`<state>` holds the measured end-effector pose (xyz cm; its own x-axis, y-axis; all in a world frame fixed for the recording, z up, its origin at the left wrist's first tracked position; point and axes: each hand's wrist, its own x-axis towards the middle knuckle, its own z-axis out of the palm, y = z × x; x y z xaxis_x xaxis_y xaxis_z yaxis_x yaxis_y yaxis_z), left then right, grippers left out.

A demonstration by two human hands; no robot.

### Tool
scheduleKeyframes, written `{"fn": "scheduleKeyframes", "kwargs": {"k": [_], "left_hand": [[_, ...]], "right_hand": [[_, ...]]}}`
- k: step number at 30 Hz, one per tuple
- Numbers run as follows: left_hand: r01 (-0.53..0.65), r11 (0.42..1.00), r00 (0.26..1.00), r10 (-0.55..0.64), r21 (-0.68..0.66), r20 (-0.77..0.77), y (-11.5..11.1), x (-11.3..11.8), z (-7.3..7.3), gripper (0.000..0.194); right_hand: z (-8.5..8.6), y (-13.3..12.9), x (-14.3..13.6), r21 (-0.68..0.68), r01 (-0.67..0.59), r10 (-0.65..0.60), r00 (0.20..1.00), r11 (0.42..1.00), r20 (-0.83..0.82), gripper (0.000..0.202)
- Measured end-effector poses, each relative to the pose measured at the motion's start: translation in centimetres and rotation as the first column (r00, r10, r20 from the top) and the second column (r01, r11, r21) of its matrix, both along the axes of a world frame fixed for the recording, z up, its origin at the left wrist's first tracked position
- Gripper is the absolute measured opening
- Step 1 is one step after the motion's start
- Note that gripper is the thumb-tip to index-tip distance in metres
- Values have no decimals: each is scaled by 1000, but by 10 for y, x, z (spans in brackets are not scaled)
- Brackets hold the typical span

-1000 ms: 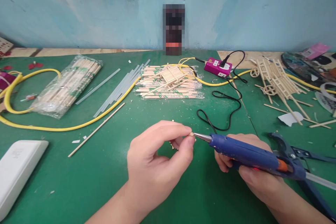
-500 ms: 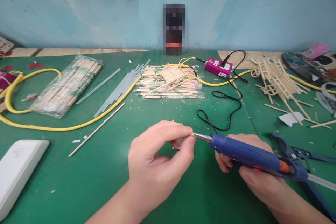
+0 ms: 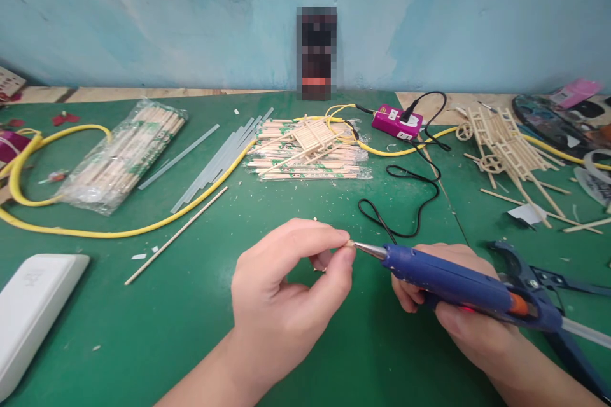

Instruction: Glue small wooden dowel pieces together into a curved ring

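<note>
My left hand (image 3: 291, 286) pinches a tiny piece of wood (image 3: 351, 243) between thumb and index finger; most of the piece is hidden by the fingertips. Wrapped round the handle of a blue hot glue gun (image 3: 449, 283) is my right hand (image 3: 472, 318). The gun points left, and its metal nozzle meets the small piece at my left fingertips. A clear glue stick (image 3: 585, 332) sticks out of the gun's rear, and a red light glows on its underside. Blue-handled cutters (image 3: 534, 280) lie on the table behind my right hand.
Packs of chopsticks (image 3: 128, 152) lie left and centre, a small stick frame (image 3: 315, 138) on the middle one. Loose glue sticks (image 3: 224, 159), a single stick (image 3: 176, 235), a yellow cable (image 3: 143, 231), a purple power socket (image 3: 396, 122), a wheeled stick model (image 3: 506, 146) and a white box (image 3: 41, 311) surround the hands.
Both hands and the glue gun stay almost still, the nozzle still at the small wood piece. A white scrap by the stick model at right has shifted slightly.
</note>
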<state>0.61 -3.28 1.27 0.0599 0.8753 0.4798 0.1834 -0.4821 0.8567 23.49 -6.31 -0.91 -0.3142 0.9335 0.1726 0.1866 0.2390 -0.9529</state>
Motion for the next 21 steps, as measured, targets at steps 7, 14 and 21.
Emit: {"fn": "scheduleKeyframes", "kwargs": {"k": [7, 14, 21], "left_hand": [[5, 1000, 1000, -5, -6, 5, -1, 0, 0, 29], [9, 1000, 1000, -9, -6, 7, 0, -1, -1, 31], [-2, 1000, 1000, 2, -13, 4, -1, -2, 0, 30]], "right_hand": [[0, 1, -2, 5, 14, -14, 1000, 1000, -3, 35], [0, 1, -3, 8, 24, -24, 1000, 1000, 4, 38], [0, 0, -3, 21, 33, -33, 999, 999, 7, 32]]}}
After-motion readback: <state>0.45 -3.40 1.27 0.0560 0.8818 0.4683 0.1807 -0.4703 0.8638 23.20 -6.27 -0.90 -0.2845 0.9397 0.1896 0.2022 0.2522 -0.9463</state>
